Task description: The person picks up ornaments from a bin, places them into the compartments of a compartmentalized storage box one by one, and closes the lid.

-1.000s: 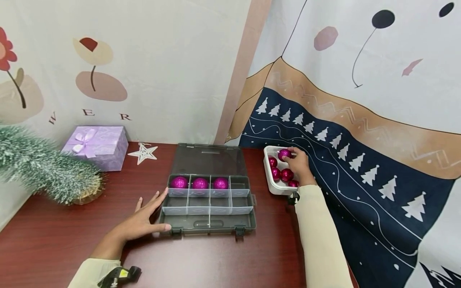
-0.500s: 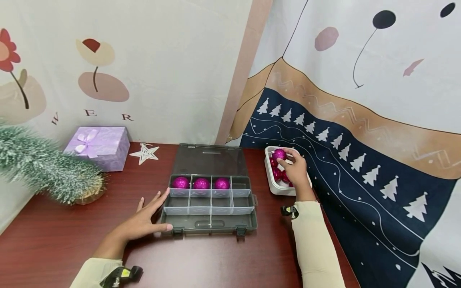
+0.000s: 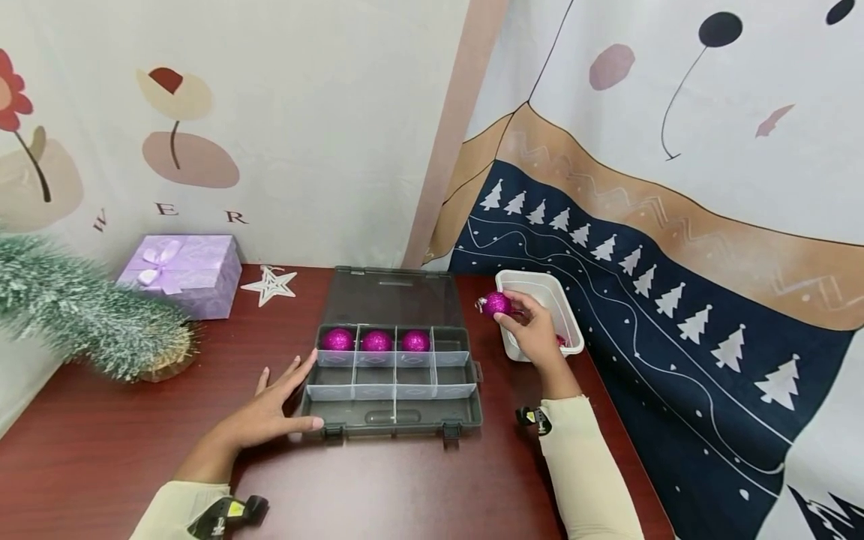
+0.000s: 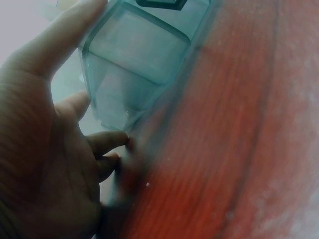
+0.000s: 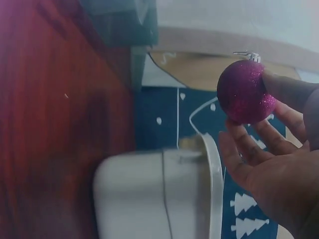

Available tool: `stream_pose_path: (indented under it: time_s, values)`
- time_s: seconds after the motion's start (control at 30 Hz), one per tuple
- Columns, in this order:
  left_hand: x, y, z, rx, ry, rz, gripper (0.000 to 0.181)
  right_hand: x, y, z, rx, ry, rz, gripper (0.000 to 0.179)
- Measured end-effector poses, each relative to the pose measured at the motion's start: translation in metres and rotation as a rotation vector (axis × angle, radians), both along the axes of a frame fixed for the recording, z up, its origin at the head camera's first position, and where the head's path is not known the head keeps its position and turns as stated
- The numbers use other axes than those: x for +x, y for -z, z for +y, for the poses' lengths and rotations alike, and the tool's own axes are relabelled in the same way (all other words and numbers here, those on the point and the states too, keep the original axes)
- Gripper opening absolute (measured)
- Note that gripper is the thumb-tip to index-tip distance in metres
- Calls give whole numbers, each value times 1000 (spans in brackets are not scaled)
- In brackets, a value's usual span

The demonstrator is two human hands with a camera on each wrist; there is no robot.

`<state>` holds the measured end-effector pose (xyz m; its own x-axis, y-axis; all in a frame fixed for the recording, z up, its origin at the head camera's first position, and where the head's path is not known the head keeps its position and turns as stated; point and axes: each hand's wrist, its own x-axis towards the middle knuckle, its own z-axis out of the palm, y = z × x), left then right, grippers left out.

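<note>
My right hand pinches a glittery magenta Christmas bauble between thumb and fingers, its silver cap pointing left. It is held up by the left rim of a white plastic tub; the hand hides most of the tub's contents. In the right wrist view the bauble is clear of the tub. The left hand rests with spread fingers against the left side of a grey divided organizer box. Three matching baubles sit in its back row, one per compartment, from the left.
Behind the box its lid lies folded back. A white star ornament, a lilac gift box and a small frosted tree stand to the left. Printed cloth hangs along the table's right edge.
My right hand has lifted the bauble out of the white tub and moved it left and towards me, past the tub's rim. The left hand stays at the organizer box.
</note>
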<state>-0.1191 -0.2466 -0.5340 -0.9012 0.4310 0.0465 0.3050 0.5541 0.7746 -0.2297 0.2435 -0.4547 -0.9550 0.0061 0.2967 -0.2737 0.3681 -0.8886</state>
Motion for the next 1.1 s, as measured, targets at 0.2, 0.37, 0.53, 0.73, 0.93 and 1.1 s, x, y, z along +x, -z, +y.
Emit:
stream_pose_path:
  time_s: [0.2, 0.37, 0.53, 0.73, 0.93, 1.1]
  values:
    - [0, 0, 0, 0, -1, 12, 118, 11, 4, -13, 52, -77, -5, 47]
    - [0, 0, 0, 1, -1, 16, 118, 12, 10, -24, 119, -168, 41, 46]
    - [-1, -1, 0, 4, 1, 20, 118, 12, 15, -32, 134, -203, 74, 45]
    - [-1, -1, 0, -4, 0, 18, 118, 16, 18, -40, 188, -230, 102, 42]
    - [0, 0, 0, -12, -1, 7, 119, 17, 24, -42, 278, -250, 143, 41]
    - [0, -1, 0, 1, 0, 11, 118, 15, 29, -43, 338, -260, 152, 42]
